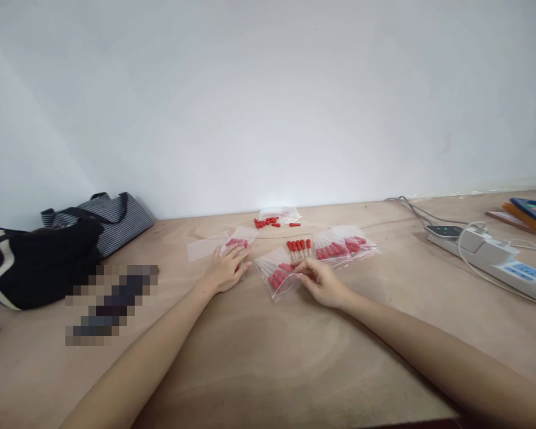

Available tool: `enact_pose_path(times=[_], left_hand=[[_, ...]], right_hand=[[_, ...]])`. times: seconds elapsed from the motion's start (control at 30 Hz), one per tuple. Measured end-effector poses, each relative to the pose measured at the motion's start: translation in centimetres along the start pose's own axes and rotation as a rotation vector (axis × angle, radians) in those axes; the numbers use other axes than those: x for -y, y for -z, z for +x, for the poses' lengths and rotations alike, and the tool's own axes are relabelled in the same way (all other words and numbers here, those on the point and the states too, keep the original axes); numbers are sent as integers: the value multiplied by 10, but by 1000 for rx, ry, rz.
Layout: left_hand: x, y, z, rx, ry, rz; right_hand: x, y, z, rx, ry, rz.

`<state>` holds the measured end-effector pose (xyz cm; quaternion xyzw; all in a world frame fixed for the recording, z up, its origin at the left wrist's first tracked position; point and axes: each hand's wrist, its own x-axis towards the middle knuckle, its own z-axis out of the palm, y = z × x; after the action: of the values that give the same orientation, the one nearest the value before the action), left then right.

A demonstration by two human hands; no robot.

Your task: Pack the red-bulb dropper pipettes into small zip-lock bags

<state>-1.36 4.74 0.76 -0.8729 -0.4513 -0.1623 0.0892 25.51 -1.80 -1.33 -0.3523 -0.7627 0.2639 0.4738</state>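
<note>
My right hand (320, 282) pinches the edge of a clear zip bag (277, 271) holding several droppers with red rubber bulbs. Fingers spread, my left hand (227, 268) lies over the lower end of another clear bag (242, 236), where pink-red bulbs show through; the fingers hide part of it. Just beyond my right hand, a row of loose droppers (299, 244) lies with the red bulbs pointing away. Two more bags, a nearer filled bag (330, 247) and a farther filled bag (354, 241), overlap to the right. A flat clear bag (202, 249) lies left of my left hand.
Near the wall (268, 107) lie loose red bulbs (262, 223) and thin clear tubes (290, 217). A striped bag (122, 223) and a black bag (40, 262) stand left, near a blurred dark item (116, 304). At right are a power strip (513, 262), cables and stacked booklets (529, 214).
</note>
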Motion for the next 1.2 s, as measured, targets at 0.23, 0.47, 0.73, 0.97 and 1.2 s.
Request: enact_pose_path(times=[0.23,0.47,0.73,0.97,1.2], left_hand=[[-50,19,-23,-187,-284,-127],[-55,18,-36,-362,-657,119],[-46,5,-24,-346,-644,197],[-38,4,-17,-363,-524,250],[-39,6,-16,-356,-537,244]], right_hand=[[2,-16,8,84,179,-395],[1,4,13,135,362,-768],[-13,-7,29,106,666,-1018],[-16,-8,33,44,765,-1059],[-15,-7,32,102,737,-1045]])
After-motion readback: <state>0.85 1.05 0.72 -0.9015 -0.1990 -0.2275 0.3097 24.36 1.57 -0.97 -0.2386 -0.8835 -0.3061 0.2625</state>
